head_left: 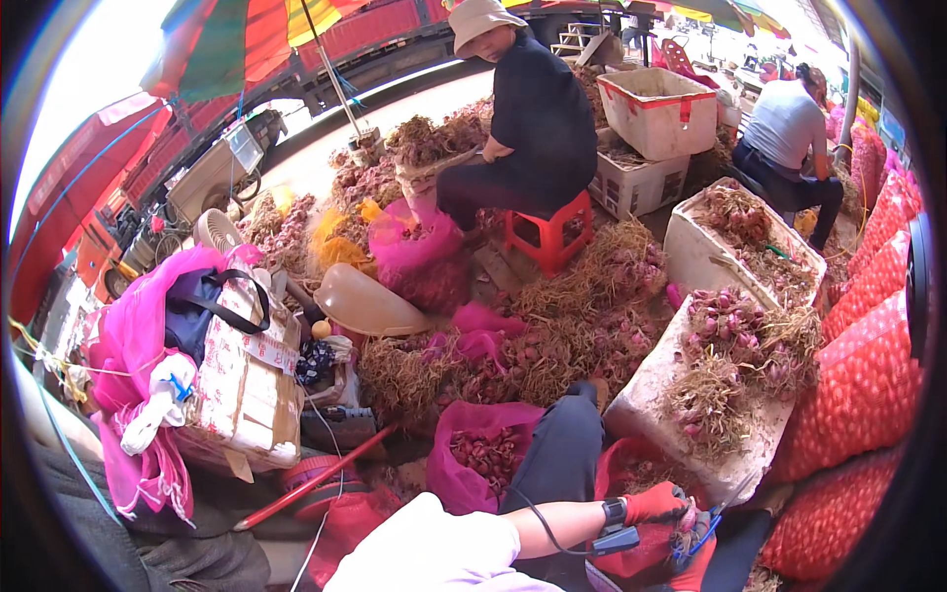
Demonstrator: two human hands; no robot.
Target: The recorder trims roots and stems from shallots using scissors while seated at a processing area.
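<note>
Both my hands wear red gloves and work close together at the lower right. My left hand (659,502), with a dark watch on its wrist, is closed around a small bunch of shallots (685,534). Just below it, my right hand (694,566) grips blue-handled scissors (707,536), their blades slanting up and right beside the bunch. Under the hands lies a red mesh bag (631,559). Left of my knee, a pink mesh bag (455,464) stands open with loose shallots (487,456) in it. Bunched shallots (712,390) with dry stalks lie on a white foam box (646,400).
Filled red mesh sacks (853,390) line the right side. A carton (240,380) draped with pink netting stands left, near a red pole (316,479). Shallots with stalks (552,335) cover the ground. Ahead, a person (538,118) sits on a red stool (550,237); another (789,128) sits farther right.
</note>
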